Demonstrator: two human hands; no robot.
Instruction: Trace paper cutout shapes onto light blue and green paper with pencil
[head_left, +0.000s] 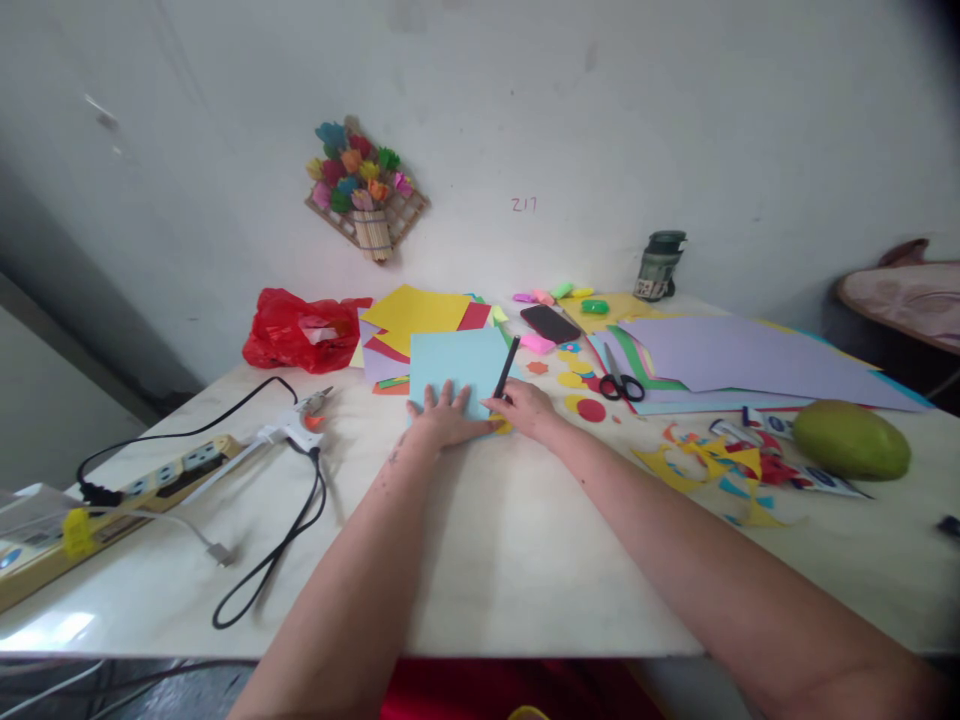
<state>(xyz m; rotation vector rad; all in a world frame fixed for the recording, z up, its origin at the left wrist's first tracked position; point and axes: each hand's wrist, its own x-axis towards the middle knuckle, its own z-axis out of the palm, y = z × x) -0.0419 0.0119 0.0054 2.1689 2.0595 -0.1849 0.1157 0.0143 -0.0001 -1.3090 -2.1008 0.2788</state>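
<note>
A light blue sheet of paper (457,360) lies in the middle of the table. My left hand (448,415) rests flat on its lower part with the fingers spread. In my right hand (525,408) is a black pen (508,365), gripped upright with its lower end near the sheet's right edge. A small yellow paper piece (501,426) shows between my left thumb and the right hand, partly covered. Right of the hands lie a red paper circle (591,411) and several yellow circles (570,380).
Black-handled scissors (621,385) lie on coloured sheets at right, near a phone (551,323). Yellow scraps (675,468) and a green mango (851,440) are at front right. A glue gun (304,425) with a looped cord, a power strip (180,470) and a red plastic bag (300,330) stand left.
</note>
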